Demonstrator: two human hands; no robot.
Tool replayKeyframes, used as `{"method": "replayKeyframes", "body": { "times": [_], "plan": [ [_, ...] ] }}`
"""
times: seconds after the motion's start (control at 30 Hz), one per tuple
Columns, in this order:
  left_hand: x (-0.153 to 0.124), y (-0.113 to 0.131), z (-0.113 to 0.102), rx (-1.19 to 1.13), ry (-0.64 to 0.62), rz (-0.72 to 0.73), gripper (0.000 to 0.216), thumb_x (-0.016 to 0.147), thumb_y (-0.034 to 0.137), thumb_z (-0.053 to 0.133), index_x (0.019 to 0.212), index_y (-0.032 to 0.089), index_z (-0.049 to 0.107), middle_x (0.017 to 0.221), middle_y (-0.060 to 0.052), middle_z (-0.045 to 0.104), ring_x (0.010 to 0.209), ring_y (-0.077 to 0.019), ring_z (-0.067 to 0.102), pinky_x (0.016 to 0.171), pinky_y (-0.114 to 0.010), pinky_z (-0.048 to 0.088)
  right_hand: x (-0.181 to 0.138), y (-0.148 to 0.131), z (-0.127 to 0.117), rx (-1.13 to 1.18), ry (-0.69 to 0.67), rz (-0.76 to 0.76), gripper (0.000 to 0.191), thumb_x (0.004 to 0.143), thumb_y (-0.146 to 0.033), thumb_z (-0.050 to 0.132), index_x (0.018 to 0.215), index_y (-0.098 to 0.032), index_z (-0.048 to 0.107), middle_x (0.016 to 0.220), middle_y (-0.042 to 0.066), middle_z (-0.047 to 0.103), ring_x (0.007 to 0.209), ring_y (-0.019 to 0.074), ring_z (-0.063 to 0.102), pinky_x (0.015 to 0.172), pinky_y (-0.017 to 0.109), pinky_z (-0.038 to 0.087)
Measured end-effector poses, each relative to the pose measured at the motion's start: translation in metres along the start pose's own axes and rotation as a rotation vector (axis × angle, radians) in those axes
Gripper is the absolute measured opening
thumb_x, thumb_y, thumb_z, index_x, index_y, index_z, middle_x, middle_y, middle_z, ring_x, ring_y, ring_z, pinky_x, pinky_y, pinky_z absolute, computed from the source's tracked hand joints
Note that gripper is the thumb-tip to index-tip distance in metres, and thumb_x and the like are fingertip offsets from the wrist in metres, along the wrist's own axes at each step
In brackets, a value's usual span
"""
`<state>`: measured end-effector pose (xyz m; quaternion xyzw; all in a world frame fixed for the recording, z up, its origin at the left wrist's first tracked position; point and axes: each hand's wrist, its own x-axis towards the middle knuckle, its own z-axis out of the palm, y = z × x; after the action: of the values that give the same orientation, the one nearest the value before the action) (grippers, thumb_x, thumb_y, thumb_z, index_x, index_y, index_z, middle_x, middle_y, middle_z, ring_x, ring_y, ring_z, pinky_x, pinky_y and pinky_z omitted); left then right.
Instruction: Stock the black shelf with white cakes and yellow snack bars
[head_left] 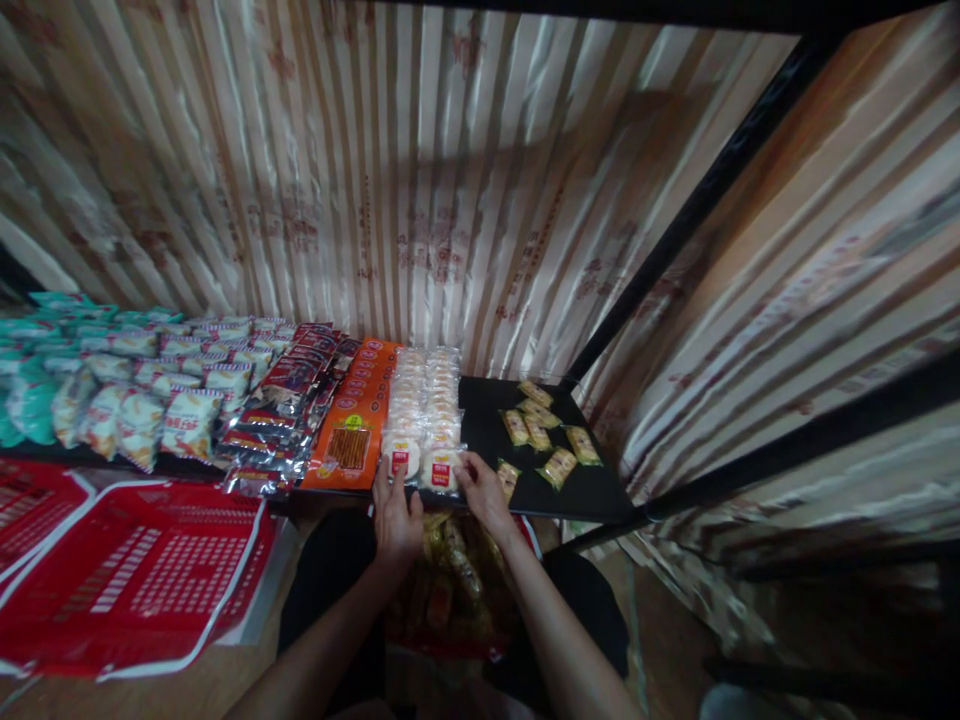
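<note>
Head view: your left hand [396, 520] and right hand [484, 492] lay open fingers on clear-wrapped white round cracker packs [424, 410]. That likely squares their rows.

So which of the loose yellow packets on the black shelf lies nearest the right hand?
The front-left packet, almost touching the right hand near the shelf edge; the other yellow packets lie farther back and right.
</note>
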<state>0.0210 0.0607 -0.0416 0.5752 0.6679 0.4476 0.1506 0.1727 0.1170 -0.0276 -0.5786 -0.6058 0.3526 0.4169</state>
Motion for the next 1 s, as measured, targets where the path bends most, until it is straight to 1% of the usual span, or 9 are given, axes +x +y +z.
{"method": "replayKeyframes", "body": {
  "times": [0.13,0.2,0.3,0.4,0.47,0.53,0.67,0.9,1.0],
  "plan": [
    [0.008,-0.013,0.008,0.023,-0.038,-0.026,0.055,0.079,0.020,0.044,0.133,0.011,0.036,0.146,-0.015,0.026,0.136,-0.0272,0.020,0.110,-0.046,0.023,0.007,0.006,0.006,-0.083,0.100,-0.011,0.028,0.073,-0.033,0.048,0.091,-0.017,0.063,0.080,0.004,0.063,0.073,0.0177,0.057,0.072,0.031,0.047],
    [0.011,-0.016,0.012,0.030,-0.051,-0.034,0.056,0.080,0.021,0.044,0.133,0.008,0.034,0.146,-0.018,0.025,0.136,-0.0281,0.019,0.111,-0.046,0.023,0.008,0.008,0.008,-0.154,0.162,-0.029,0.031,0.073,-0.033,0.049,0.092,-0.016,0.065,0.082,0.007,0.062,0.076,0.0191,0.057,0.075,0.033,0.047],
    [0.013,-0.019,0.018,0.039,-0.045,-0.021,0.057,0.081,0.022,0.043,0.134,0.007,0.032,0.146,-0.020,0.024,0.137,-0.0288,0.019,0.110,-0.047,0.023,0.006,0.008,0.012,-0.208,0.201,-0.054,0.035,0.076,-0.034,0.047,0.098,-0.013,0.065,0.089,0.011,0.062,0.081,0.0207,0.057,0.079,0.036,0.047],
    [0.013,-0.020,0.021,0.053,-0.010,0.007,0.057,0.081,0.023,0.043,0.135,0.008,0.031,0.146,-0.020,0.021,0.137,-0.0293,0.018,0.109,-0.049,0.023,-0.002,0.008,0.019,-0.234,0.246,-0.055,0.044,0.077,-0.034,0.046,0.114,-0.011,0.057,0.101,0.014,0.060,0.090,0.0231,0.056,0.081,0.037,0.047],
    [0.013,-0.020,0.022,0.055,0.009,0.026,0.058,0.081,0.024,0.045,0.135,0.007,0.031,0.147,-0.021,0.020,0.137,-0.0298,0.017,0.109,-0.049,0.023,-0.007,0.008,0.025,-0.267,0.281,-0.043,0.057,0.076,-0.036,0.049,0.126,-0.008,0.046,0.114,0.018,0.055,0.100,0.0260,0.052,0.082,0.039,0.047],
    [0.013,-0.021,0.024,0.057,0.015,0.027,0.060,0.080,0.025,0.046,0.135,0.007,0.030,0.146,-0.021,0.020,0.136,-0.0308,0.018,0.109,-0.049,0.023,-0.011,0.008,0.031,-0.315,0.285,-0.046,0.066,0.075,-0.037,0.051,0.132,-0.006,0.038,0.122,0.020,0.050,0.109,0.0288,0.047,0.088,0.041,0.044],
    [0.014,-0.024,0.028,0.069,0.014,0.013,0.059,0.081,0.029,0.047,0.134,0.009,0.032,0.145,-0.020,0.023,0.135,-0.0315,0.022,0.107,-0.050,0.025,-0.011,0.009,0.039,-0.381,0.254,-0.099,0.065,0.076,-0.033,0.047,0.134,-0.007,0.034,0.127,0.018,0.048,0.118,0.0299,0.040,0.097,0.045,0.036],
    [0.012,-0.026,0.029,0.047,0.056,0.061,0.059,0.082,0.028,0.048,0.137,0.014,0.030,0.147,-0.016,0.021,0.136,-0.0314,0.019,0.107,-0.050,0.025,-0.011,0.021,0.047,-0.386,0.308,-0.113,0.064,0.081,-0.036,0.043,0.136,-0.006,0.029,0.132,0.020,0.042,0.123,0.0307,0.035,0.099,0.047,0.032],
    [0.013,-0.024,0.030,0.049,0.050,0.057,0.058,0.082,0.026,0.047,0.137,0.015,0.030,0.147,-0.016,0.021,0.136,-0.0310,0.019,0.107,-0.050,0.026,-0.010,0.025,0.049,-0.369,0.298,-0.109,0.063,0.082,-0.037,0.041,0.135,-0.006,0.029,0.133,0.020,0.042,0.124,0.0300,0.035,0.100,0.047,0.032]
  ]
}}
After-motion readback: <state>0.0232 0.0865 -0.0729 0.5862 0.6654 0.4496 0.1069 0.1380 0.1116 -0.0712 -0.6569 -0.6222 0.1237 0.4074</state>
